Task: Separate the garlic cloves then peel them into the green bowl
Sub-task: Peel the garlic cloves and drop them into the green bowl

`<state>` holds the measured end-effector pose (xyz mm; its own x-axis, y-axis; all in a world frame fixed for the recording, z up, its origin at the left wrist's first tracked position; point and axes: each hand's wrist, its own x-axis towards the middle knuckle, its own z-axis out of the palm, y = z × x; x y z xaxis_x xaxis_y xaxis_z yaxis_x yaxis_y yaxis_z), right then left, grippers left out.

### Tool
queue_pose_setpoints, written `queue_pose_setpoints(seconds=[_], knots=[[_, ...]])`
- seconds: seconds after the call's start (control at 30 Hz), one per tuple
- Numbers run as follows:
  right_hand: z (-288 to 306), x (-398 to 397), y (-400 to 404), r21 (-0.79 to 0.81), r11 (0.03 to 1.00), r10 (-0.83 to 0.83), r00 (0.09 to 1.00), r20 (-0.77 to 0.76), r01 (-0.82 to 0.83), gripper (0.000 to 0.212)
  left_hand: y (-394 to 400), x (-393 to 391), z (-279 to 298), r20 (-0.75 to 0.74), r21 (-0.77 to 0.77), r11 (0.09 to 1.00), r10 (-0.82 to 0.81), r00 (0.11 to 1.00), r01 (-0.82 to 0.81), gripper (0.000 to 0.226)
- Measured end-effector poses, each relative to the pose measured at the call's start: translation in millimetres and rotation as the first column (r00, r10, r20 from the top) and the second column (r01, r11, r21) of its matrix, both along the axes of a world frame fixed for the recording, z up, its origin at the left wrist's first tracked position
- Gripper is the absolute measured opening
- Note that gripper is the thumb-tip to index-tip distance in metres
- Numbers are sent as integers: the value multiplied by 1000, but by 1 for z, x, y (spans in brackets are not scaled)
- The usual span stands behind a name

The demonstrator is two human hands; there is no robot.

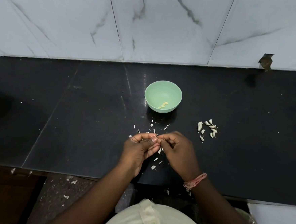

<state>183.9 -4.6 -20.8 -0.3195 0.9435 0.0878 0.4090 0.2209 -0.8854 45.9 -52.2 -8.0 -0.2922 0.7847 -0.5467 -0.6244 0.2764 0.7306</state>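
Note:
A green bowl (149,94) stands on the black counter, with several peeled yellowish cloves (163,105) at its bottom. Right of it lies a loose group of several unpeeled white garlic cloves (207,128). In front of the bowl my left hand (139,149) and my right hand (179,149) meet fingertip to fingertip. Both pinch a small garlic clove (157,138) between them; the fingers hide most of it. Bits of white peel (155,160) lie scattered under and around my hands.
The black counter (72,124) ends at a marble-tiled wall (149,33) behind the bowl. Its front edge runs just under my wrists. More peel scraps lie on the floor below. A chipped hole shows in the wall at the far right (266,61).

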Motion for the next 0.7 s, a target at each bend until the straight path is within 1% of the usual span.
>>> queue_pose_setpoints(seconds=[0.1, 0.2, 0.3, 0.47, 0.57, 0.7], knots=[[0, 0, 0, -11, 1000, -6, 1000, 15, 6, 7, 0, 1, -1, -23, 6, 1000, 4, 1000, -4, 14], [0, 2, 1, 1, 1000, 10, 998, 68, -10, 2, 0, 1, -3, -54, 13, 1000, 4, 999, -3, 19], [2, 3, 3, 5, 1000, 22, 996, 86, -23, 2, 0, 2, -3, -73, 26, 1000, -6, 997, 8, 18], [5, 2, 5, -20, 999, 33, 997, 73, -32, 5, 1, 2, -1, -93, 30, 999, -11, 996, 14, 15], [4, -1, 3, -18, 1000, 17, 995, 97, -15, 6, 1, 3, -1, -83, 42, 999, -15, 996, 19, 14], [4, -2, 4, -14, 1000, 1, 994, 106, 0, 11, 2, 3, 1, -23, 48, 998, -32, 999, 33, 15]])
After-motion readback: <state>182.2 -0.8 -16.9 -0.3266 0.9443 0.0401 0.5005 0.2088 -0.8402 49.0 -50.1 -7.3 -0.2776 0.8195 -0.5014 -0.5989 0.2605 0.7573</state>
